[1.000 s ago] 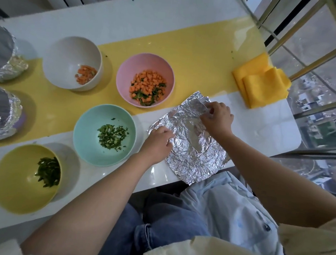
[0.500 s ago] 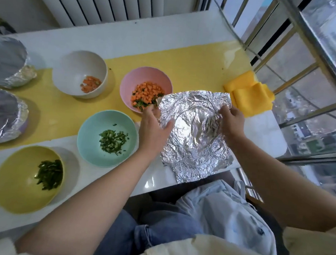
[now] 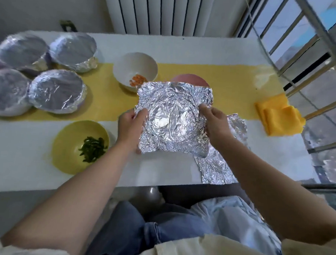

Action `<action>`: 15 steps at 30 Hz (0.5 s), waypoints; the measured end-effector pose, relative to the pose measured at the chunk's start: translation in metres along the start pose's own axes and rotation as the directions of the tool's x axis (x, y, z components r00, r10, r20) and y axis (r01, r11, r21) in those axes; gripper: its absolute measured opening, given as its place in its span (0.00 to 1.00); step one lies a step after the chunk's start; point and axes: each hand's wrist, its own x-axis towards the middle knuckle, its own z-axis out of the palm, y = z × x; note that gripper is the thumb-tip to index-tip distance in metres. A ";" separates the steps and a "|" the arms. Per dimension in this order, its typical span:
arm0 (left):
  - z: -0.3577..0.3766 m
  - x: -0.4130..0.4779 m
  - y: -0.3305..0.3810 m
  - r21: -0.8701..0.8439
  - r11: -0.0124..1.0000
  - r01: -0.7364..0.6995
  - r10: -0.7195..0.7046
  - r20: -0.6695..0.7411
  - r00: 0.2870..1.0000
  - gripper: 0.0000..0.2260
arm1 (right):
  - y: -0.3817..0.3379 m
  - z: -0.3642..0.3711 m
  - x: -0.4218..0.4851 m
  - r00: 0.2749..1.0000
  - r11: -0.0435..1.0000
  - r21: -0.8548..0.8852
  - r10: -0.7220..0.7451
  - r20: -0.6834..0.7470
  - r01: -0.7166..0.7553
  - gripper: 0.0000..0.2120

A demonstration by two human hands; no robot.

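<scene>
A crinkled sheet of aluminium foil [image 3: 173,117] with a round bowl imprint is held up above the table between both hands. My left hand [image 3: 130,127] grips its left edge and my right hand [image 3: 216,123] pinches its right edge. The sheet hides the teal bowl and most of the pink bowl [image 3: 190,79], of which only the far rim shows. A second foil sheet [image 3: 220,167] lies flat on the white table [image 3: 160,170] below my right wrist.
A yellow bowl [image 3: 68,146] with chopped greens stands at the near left, a white bowl [image 3: 135,69] with carrot bits behind the foil. Several foil-covered bowls [image 3: 56,91] crowd the far left. A folded yellow cloth [image 3: 279,115] lies right, beside the window railing.
The top foil sheet has come off the table and is held up, moved left over the pink and teal bowls. My view has tilted up, showing more covered bowls.
</scene>
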 end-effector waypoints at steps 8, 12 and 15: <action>-0.146 -0.001 -0.037 0.127 0.992 -0.012 0.048 -0.283 0.958 0.17 | 0.000 0.135 -0.031 0.951 0.989 -0.150 0.040 0.308 0.007 0.09; -0.200 0.005 -0.062 0.173 0.984 0.033 0.025 -0.324 0.946 0.22 | 0.010 0.187 -0.045 0.921 0.952 -0.305 0.113 0.373 0.007 0.12; -0.220 0.005 -0.068 0.132 0.991 0.029 0.013 -0.303 0.953 0.21 | 0.015 0.213 -0.053 0.924 0.938 -0.346 0.132 0.359 0.000 0.10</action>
